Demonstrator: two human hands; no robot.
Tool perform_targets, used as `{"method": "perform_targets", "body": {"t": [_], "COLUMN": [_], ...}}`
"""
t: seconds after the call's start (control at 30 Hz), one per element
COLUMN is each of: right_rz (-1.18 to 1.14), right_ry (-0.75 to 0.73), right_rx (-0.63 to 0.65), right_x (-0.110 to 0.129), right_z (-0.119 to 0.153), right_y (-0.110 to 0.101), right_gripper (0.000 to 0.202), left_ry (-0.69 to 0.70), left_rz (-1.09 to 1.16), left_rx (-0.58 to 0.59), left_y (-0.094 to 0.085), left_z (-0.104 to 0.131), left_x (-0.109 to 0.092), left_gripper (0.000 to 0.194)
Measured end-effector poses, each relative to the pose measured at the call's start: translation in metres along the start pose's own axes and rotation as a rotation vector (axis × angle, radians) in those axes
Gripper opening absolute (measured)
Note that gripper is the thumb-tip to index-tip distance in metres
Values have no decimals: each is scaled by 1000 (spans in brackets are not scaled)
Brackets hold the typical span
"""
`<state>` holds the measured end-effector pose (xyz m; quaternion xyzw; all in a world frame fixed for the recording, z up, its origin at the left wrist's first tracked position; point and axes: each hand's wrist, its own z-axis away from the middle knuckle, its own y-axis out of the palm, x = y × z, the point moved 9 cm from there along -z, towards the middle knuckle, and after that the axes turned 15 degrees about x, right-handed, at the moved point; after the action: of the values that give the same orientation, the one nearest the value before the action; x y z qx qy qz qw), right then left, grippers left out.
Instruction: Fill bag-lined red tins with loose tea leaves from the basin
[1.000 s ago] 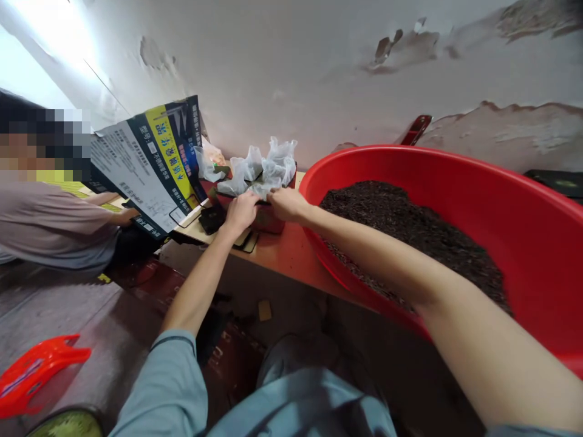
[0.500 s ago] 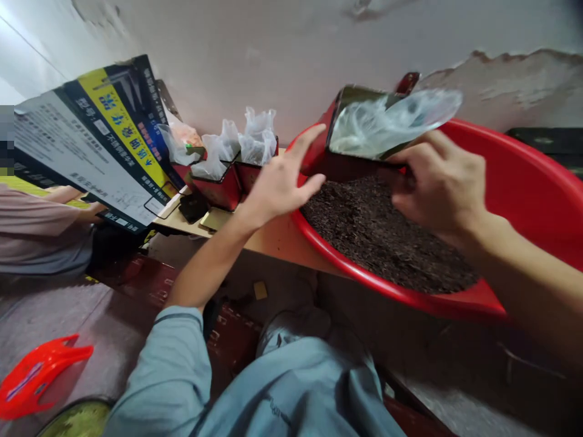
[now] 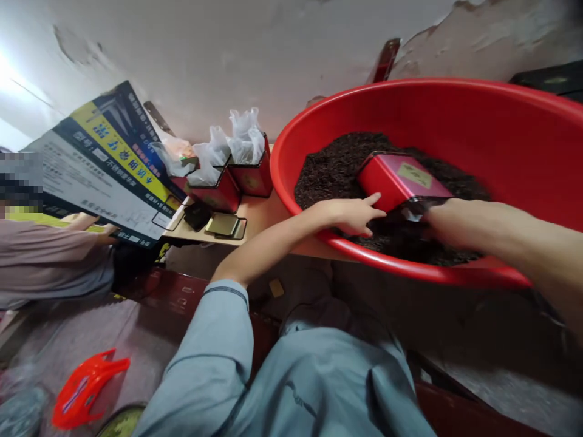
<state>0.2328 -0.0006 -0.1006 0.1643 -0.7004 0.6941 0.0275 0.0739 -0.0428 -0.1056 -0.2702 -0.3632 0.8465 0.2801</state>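
A red tin (image 3: 396, 179) with a gold label lies on its side in a big red basin (image 3: 314, 127), on dark, dry leaves that look like tea (image 3: 332, 161). Its mouth faces down towards me, and a bit of clear plastic bag (image 3: 412, 212) shows there. My left hand (image 3: 357, 215) is by the tin's near left edge, fingers stretched apart; whether they touch it I cannot tell. At the mouth, my right hand (image 3: 449, 224) reaches down into the leaves. Its fingers are hidden and blurred.
Left of the basin, several red tins (image 3: 252, 176) lined with plastic bags stand on a wooden table (image 3: 264, 209) beside gold lids (image 3: 223, 224). A large printed cardboard sheet (image 3: 109, 164) leans further left, by another person (image 3: 50, 255). An orange-red plastic object (image 3: 86, 388) lies below.
The tin, held up above the basin before, is now down on its side on the leaves. My right hand has gone down to its mouth, and my left hand has moved right and lower.
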Motion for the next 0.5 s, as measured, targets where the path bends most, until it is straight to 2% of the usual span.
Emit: {"method": "perform_targets", "body": {"t": [0.03, 0.07, 0.1, 0.13, 0.2, 0.27, 0.3, 0.37, 0.43, 0.47, 0.5], "right_rz": [128, 213, 244, 224, 98, -29, -72, -102, -110, -99, -75], "right_ry": [10, -38, -114, -232, -574, -809, -853, -815, -668, -613, -597], "right_rx": [114, 112, 41, -26, -70, -20, 7, 117, 273, 346, 413], "right_x": [24, 60, 103, 152, 255, 340, 372, 417, 437, 441, 443], "right_z": [13, 29, 45, 59, 78, 75, 63, 28, -10, -24, -32], "right_y": [2, -6, -17, -25, -17, 19, 44, 108, 176, 207, 233], "right_gripper": [64, 52, 35, 27, 38, 51, 60, 78, 90, 91, 88], "left_ry": [17, 30, 37, 26, -116, -402, -594, -1041, -1268, -1425, -1519], "left_rz": [5, 21, 58, 117, 266, 421, 501, 660, 761, 868, 957], "left_rx": [-111, -254, -416, -572, -874, -1074, -1104, -967, -886, -793, -711], "left_y": [-4, -9, -13, -12, 1, 35, 59, 116, 159, 185, 205], "left_z": [15, 37, 63, 94, 162, 226, 253, 292, 313, 318, 318], "left_x": [0, 5, 14, 31, 87, 161, 199, 267, 309, 325, 335], "left_gripper": [62, 55, 48, 43, 36, 36, 36, 43, 63, 77, 88]}}
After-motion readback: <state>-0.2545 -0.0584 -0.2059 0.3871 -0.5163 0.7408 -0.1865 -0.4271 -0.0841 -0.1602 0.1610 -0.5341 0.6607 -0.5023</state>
